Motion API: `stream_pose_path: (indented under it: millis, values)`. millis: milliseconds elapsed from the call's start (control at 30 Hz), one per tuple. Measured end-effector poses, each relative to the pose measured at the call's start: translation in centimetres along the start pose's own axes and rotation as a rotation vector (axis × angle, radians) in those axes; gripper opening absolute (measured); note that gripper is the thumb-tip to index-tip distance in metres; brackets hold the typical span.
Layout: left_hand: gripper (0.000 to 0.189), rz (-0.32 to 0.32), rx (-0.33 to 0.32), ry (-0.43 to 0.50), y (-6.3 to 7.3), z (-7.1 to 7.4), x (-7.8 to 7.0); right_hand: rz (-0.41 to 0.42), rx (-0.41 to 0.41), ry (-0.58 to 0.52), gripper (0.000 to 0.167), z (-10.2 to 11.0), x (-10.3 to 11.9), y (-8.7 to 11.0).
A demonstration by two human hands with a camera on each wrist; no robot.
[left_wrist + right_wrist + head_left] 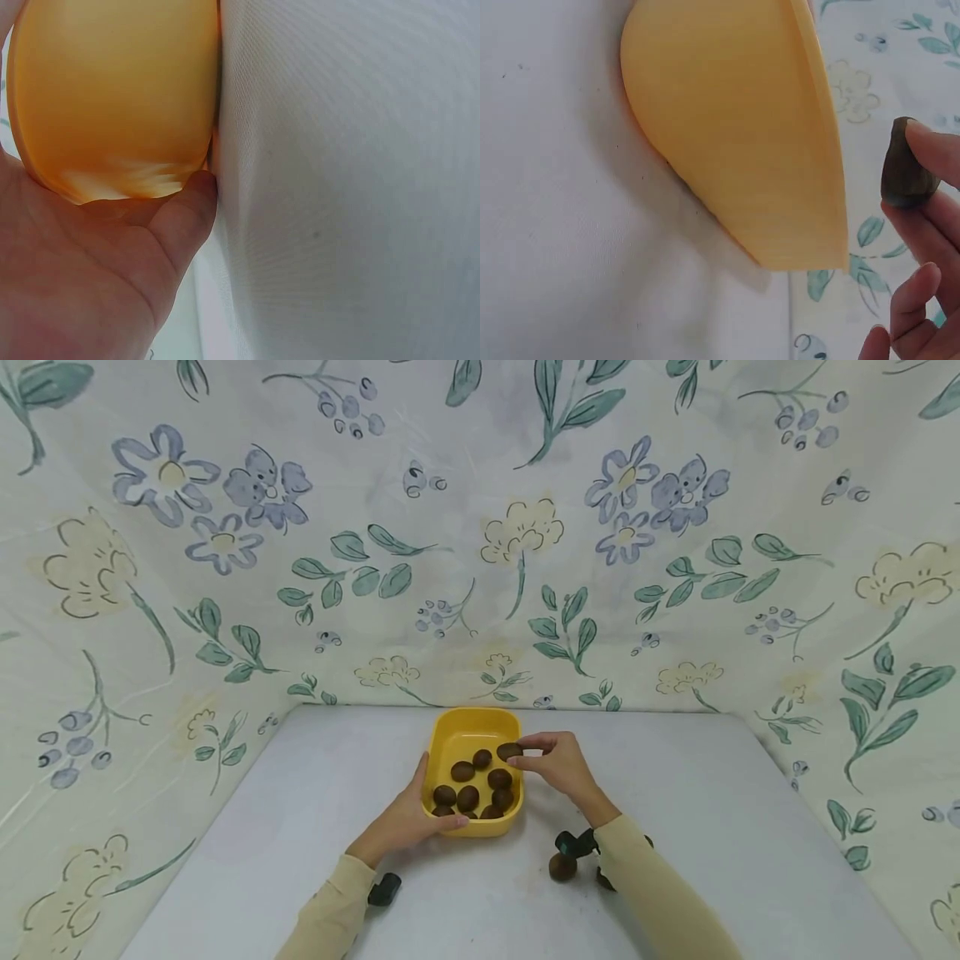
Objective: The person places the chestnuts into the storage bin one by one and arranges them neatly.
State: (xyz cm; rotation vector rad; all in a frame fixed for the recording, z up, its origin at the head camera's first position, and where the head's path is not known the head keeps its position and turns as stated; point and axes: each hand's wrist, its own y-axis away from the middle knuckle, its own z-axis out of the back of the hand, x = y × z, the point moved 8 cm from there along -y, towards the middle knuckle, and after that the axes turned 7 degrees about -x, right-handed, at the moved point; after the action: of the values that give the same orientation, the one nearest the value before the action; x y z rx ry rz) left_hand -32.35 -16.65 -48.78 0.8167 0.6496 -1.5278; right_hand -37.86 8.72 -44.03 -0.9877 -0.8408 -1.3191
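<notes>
A yellow plastic container (471, 717) stands on the white table with several brown, egg-shaped kiwis (462, 771) inside, mostly toward its near end. My left hand (408, 814) grips the near left corner, thumb along the near wall and fingers at the left side; in the left wrist view the thumb (184, 225) presses the outer wall low by the tabletop. Between thumb and fingertips, my right hand (558, 766) pinches one kiwi (509, 752) above the container's right rim. The right wrist view shows this held kiwi (907, 165) beside the container's outer wall (735, 135).
Right of the container, a loose kiwi (562, 867) lies on the table (480, 902), with others partly hidden by the right forearm. Black wrist cameras (385, 889) hang under both forearms. A floral cloth (450, 527) rises behind the table and along its sides.
</notes>
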Motion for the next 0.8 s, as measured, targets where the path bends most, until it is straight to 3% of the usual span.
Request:
stream_pose_path:
  millis: [800]
  values:
    - [0.138,-0.011,0.001,-0.014,-0.1,0.0,0.2,-0.004,0.114,0.085,0.035,-4.8,-0.6,-0.4]
